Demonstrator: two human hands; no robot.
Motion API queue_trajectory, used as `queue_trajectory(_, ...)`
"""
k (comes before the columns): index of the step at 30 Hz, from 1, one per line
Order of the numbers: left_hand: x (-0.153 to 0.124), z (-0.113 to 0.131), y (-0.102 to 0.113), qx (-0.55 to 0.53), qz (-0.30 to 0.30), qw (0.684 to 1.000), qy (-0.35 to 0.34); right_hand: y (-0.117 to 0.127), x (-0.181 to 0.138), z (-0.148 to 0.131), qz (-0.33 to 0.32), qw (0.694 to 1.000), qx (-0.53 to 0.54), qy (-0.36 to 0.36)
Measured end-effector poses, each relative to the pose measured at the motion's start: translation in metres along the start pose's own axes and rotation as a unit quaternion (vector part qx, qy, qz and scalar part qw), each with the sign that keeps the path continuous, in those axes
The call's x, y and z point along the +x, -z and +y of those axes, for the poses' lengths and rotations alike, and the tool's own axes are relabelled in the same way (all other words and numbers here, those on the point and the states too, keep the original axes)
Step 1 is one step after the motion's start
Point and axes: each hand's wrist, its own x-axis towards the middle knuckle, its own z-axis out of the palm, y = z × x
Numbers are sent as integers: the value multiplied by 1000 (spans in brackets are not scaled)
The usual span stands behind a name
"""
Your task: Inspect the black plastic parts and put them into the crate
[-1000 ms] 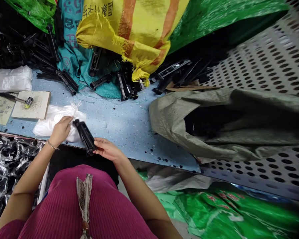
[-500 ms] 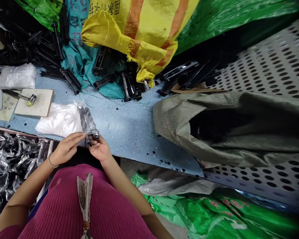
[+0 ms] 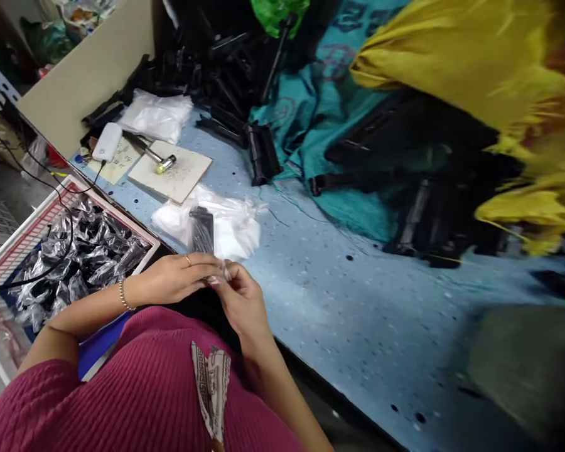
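A clear plastic bag (image 3: 203, 243) with a black part (image 3: 201, 220) inside is held at the front edge of the table. My left hand (image 3: 174, 278) has its fingers laid together along the bag's near end. Thumb and fingers of my right hand (image 3: 245, 300) pinch the gathered plastic there, meeting the left fingertips. Just behind the held bag lies a stack of flat clear bags (image 3: 233, 229). The exact shape of the part is blurred by the film.
A crate (image 3: 153, 238) of bagged black parts stands at the left below the table. A hammer (image 3: 162, 162) rests on a board (image 3: 188, 172). Beyond lie another bag stack (image 3: 157, 116), a white device (image 3: 107, 143), loose black parts (image 3: 261, 154), and teal (image 3: 346, 204) and yellow sacks (image 3: 428, 50).
The view has swung left, bringing the crate in. The black part, earlier showing at the bag's mouth by my fingers, is now deeper inside, and both hands have closed on the plastic end.
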Motion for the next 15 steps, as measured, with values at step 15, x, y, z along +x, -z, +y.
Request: queue_trajectory(15,-203,-106,139,144,239,732,621,-26,5,15,-169,976,19,-139)
